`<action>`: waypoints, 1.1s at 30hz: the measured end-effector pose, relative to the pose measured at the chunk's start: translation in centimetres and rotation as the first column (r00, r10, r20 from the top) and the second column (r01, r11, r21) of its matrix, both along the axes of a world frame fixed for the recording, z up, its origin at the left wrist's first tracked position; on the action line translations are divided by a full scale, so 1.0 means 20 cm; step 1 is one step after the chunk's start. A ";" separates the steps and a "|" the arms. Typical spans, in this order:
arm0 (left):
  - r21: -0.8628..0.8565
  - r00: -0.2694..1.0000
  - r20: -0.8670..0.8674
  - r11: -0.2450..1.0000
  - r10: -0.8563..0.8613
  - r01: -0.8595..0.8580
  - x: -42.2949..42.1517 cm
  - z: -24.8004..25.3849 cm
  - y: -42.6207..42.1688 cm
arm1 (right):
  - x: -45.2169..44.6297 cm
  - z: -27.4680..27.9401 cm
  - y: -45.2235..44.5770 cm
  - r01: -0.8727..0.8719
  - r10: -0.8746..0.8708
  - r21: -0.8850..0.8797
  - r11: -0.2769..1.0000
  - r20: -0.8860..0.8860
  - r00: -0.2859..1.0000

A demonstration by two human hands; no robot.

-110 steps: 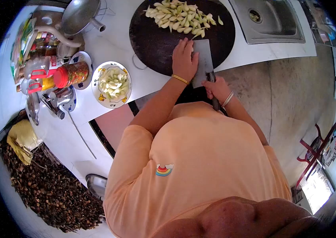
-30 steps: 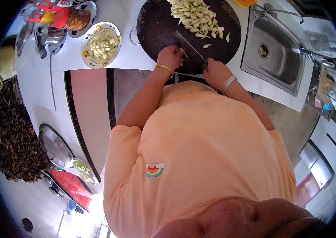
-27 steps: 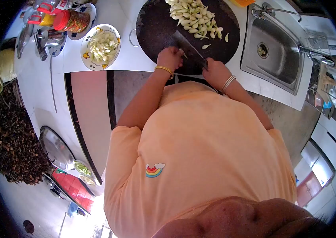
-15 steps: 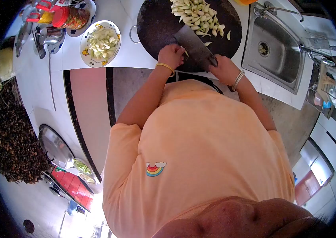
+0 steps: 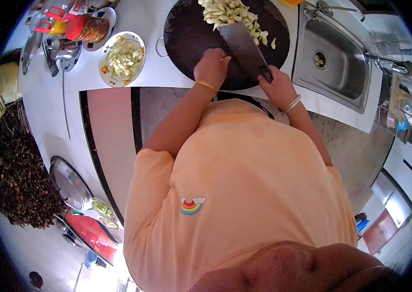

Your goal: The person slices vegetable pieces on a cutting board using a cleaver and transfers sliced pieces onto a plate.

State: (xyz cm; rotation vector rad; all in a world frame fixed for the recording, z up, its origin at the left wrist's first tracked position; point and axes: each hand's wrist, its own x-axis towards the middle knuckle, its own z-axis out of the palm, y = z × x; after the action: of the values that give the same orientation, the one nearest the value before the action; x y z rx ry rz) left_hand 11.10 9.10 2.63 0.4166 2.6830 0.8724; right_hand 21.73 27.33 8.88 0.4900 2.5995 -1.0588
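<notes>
My right hand [image 5: 278, 86] is wrapped round the handle of a cleaver [image 5: 246, 50]. The broad dark blade slants up and left over a round dark chopping board [image 5: 186, 34], its far end at the near edge of a heap of garlic cloves [image 5: 230, 13]. One loose garlic clove [image 5: 273, 44] lies right of the heap. Left of the blade, my left hand [image 5: 212, 67] is over the near part of the board, fingers curled together. Whatever those fingers hold, if anything, is hidden.
A patterned plate [image 5: 103, 50] of peeled cloves stands left of the board. Farther left are a red-lidded jar [image 5: 87, 29] and metal utensils. A steel sink [image 5: 330, 73] with a faucet [image 5: 391, 63] is on the right. The counter edge runs just in front of my body.
The cleaver's far end has moved up to the heap of garlic. My left hand is now farther from the blade, and the pale piece near its fingers is no longer visible.
</notes>
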 end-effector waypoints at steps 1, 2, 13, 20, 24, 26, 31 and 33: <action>-0.022 0.991 -0.049 0.992 -0.128 0.127 0.00 0.03 0.06 | 0.02 0.00 0.03 0.035 -0.036 -0.011 0.999 -0.054 0.998; -0.049 0.963 -0.098 0.968 -0.251 0.247 0.01 0.05 0.11 | 0.03 0.00 0.05 0.068 -0.070 -0.022 0.997 -0.109 0.992; 0.046 0.999 -0.034 0.999 -0.017 0.018 0.00 -0.07 -0.06 | 0.03 -0.03 0.06 0.079 -0.089 -0.125 0.989 -0.078 0.993; 0.100 0.911 0.365 0.965 0.191 -0.243 0.01 -0.07 -0.25 | -0.07 -0.14 -0.11 -0.052 0.076 -0.225 0.973 0.099 0.992; 0.213 0.878 0.442 0.930 0.182 -0.300 0.01 -0.11 -0.26 | -0.10 -0.17 -0.17 -0.099 0.132 -0.208 0.973 0.149 0.980; 0.206 0.883 0.437 0.937 0.170 -0.283 0.01 -0.12 -0.27 | -0.11 -0.20 -0.17 -0.110 0.145 -0.224 0.968 0.146 0.979; 0.186 0.909 0.397 0.959 0.125 -0.214 0.00 -0.11 -0.28 | -0.15 -0.09 -0.14 -0.013 0.131 -0.351 0.936 0.314 0.940; 0.209 0.920 0.380 0.961 0.093 -0.184 0.00 -0.12 -0.29 | -0.16 -0.05 -0.13 0.014 0.131 -0.433 0.901 0.304 0.944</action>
State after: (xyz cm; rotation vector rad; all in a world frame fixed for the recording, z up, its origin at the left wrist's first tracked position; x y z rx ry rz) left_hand 11.13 3.40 0.27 0.0944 2.2897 1.1939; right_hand 18.49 24.79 7.92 0.4293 2.0003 -1.3532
